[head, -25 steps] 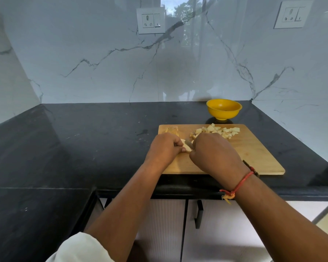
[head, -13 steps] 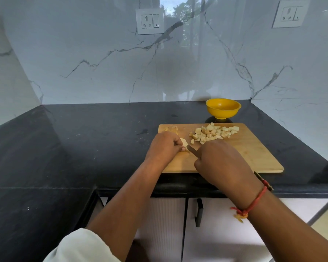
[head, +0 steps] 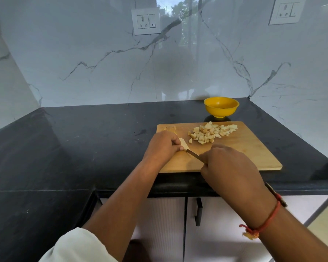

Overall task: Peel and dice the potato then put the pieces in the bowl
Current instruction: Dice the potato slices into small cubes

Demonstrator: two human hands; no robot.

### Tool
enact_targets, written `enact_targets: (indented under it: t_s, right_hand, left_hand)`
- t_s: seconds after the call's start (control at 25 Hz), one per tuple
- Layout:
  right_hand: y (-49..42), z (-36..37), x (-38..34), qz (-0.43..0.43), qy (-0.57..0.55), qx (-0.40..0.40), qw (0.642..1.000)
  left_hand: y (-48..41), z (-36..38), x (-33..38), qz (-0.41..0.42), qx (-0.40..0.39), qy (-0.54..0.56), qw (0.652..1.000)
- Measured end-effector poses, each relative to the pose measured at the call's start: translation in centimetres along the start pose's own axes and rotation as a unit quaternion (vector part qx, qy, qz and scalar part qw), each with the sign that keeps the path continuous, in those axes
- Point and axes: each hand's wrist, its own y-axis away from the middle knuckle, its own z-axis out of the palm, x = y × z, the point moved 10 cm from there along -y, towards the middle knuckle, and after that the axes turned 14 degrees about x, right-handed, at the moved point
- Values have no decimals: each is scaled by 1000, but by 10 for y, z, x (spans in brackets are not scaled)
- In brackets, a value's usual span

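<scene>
A wooden cutting board (head: 254, 152) lies on the black counter. My left hand (head: 162, 146) holds a pale peeled potato piece (head: 183, 143) down on the board's left part. My right hand (head: 229, 167) grips a knife (head: 193, 154), whose blade tip touches the potato piece beside my left fingers. A heap of several diced potato cubes (head: 210, 132) sits at the board's far middle. The yellow bowl (head: 221, 107) stands empty just behind the board.
A strip of potato peel (head: 169, 128) lies at the board's far left corner. The black counter (head: 83, 144) runs to the left and meets marble walls with two sockets (head: 145, 21). Cabinet doors with a black handle (head: 198, 211) are below the counter edge.
My right hand has drawn back toward me and to the right, exposing the knife blade. My left hand stays on the potato piece.
</scene>
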Motion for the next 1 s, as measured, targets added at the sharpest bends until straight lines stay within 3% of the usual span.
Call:
enact_targets:
  t_s: [0.2, 0.32, 0.52, 0.84, 1.0]
  right_hand:
    - [6, -17, 26, 47, -39, 110, 992]
    - [-2, -5, 40, 78, -105, 161, 978]
    - [-7, 22, 47, 103, -171, 189, 961]
    - [-4, 29, 51, 99, -152, 207, 961]
    - [-2, 28, 50, 97, -150, 210, 961]
  left_hand:
    - [-2, 3, -6, -23, -31, -3, 999]
    - [3, 9, 1, -33, -4, -25, 999]
    - [3, 15, 5, -35, 31, -66, 997]
    - [3, 5, -2, -70, -8, -18, 997]
    - [2, 4, 7, -36, 28, -41, 998]
